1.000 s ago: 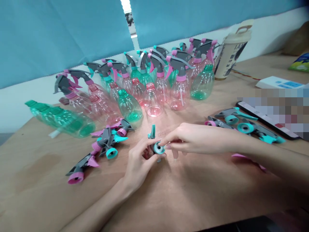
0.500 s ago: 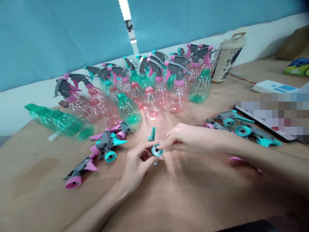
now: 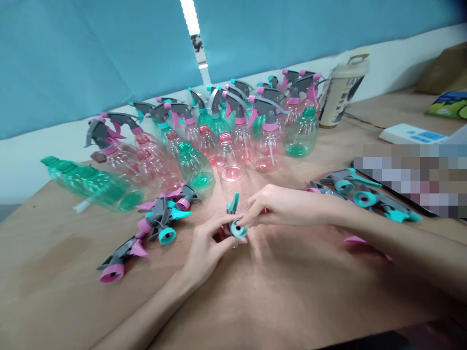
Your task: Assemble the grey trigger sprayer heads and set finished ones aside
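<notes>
My left hand [image 3: 207, 245] grips a trigger spray head [image 3: 233, 201] between thumb and fingers, above the table. Its teal collar [image 3: 239, 235] faces me, showing a pale inside with a dark central hole. From the right, my right hand [image 3: 272, 206] has its fingers closed at the collar's upper right rim, the fingertips touching it. Whether a small part lies between those fingertips is hidden. Behind the hands stand a clear pink bottle [image 3: 232, 160] and a tilted green bottle [image 3: 197, 167], both without spray heads.
Many bottles with spray heads, such as a pink one [image 3: 269, 146], stand at the back. Green bottles [image 3: 95, 182] lie at the left. Loose spray heads lie left [image 3: 156, 216] and right [image 3: 365, 198]. A tall cup [image 3: 341, 95] and white box [image 3: 412, 133] stand back right.
The spray head has tilted slightly in my left hand, its teal trigger shifting right. My right hand stays at the collar with little movement. The whole view has shifted slightly.
</notes>
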